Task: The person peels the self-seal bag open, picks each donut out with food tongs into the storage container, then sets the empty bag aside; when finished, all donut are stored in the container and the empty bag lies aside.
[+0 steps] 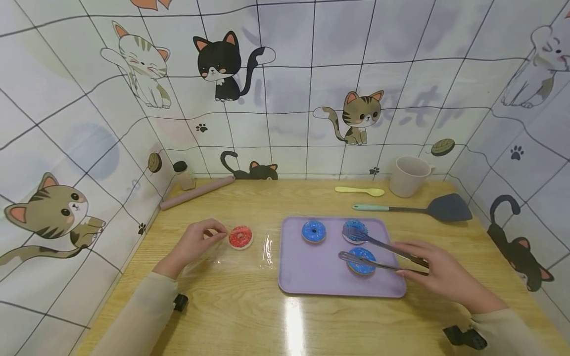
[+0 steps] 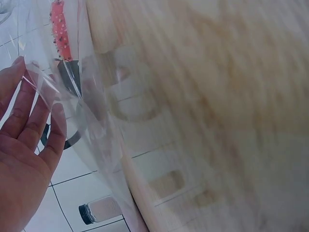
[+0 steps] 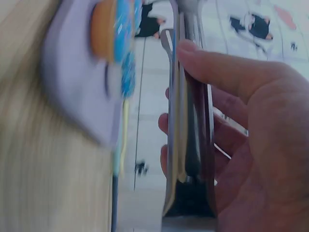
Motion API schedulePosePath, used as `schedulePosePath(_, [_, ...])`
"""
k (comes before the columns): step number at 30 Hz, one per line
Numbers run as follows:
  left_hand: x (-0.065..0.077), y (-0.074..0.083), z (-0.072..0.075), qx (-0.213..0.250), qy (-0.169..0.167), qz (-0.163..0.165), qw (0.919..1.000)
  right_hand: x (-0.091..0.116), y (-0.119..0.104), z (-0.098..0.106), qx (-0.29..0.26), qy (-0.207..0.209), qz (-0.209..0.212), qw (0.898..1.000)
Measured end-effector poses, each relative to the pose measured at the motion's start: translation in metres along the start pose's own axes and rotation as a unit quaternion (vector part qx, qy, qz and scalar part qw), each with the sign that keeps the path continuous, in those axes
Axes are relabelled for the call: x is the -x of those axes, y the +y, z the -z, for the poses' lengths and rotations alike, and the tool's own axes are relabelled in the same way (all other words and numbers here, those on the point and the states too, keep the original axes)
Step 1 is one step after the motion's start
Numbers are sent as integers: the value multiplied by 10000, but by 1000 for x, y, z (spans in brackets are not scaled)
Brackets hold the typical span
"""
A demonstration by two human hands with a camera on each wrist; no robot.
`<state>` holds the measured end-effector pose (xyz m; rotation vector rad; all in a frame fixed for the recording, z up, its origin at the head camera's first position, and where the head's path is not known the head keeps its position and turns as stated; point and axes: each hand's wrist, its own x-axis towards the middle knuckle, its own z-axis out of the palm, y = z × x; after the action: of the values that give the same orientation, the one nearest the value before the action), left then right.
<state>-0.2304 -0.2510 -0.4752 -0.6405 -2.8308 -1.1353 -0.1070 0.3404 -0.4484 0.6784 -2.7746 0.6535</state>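
My left hand [image 1: 198, 242] pinches the edge of a clear plastic bag or film [image 2: 96, 121] between thumb and fingers. Beside those fingertips lies a red sprinkled donut [image 1: 240, 238]; whether it is inside the plastic or under it, I cannot tell. Metal tongs [image 1: 386, 244] are gripped in my right hand [image 1: 438, 269], their two arms spread apart. The tong tips reach over two blue sprinkled donuts, the rear one [image 1: 361, 225] and the front one [image 1: 366, 254], on a lilac tray [image 1: 311, 279]. Another blue donut [image 1: 308, 233] sits at the tray's back left.
Behind the tray lie a yellow spoon [image 1: 356, 190] and a spatula [image 1: 449, 207] with a dark head. A beige mug [image 1: 407, 178] stands at the back right. A rolling pin [image 1: 198, 193] and a black-capped jar [image 1: 184, 178] are at the back left, near the cat-print wall covering.
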Motion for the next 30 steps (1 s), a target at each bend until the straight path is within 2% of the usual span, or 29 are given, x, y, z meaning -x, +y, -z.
schedulePosePath(8, [-1,2,2,-46,-51,114,9999,-47,-31,-25,178,-192,661,9975])
schedulePosePath(18, [0,3,1,11,-40,70,10000,-103,-64,-61,-104,-674,913,9935])
schedulePosePath(24, [0,5,2,4,-79,71,9999,-124,-82,-83,-246,-948,831,9917])
schedulePosePath(30, [-2,6,3,-4,-93,114,9999,-143,-94,-107,-22,-966,947,9908])
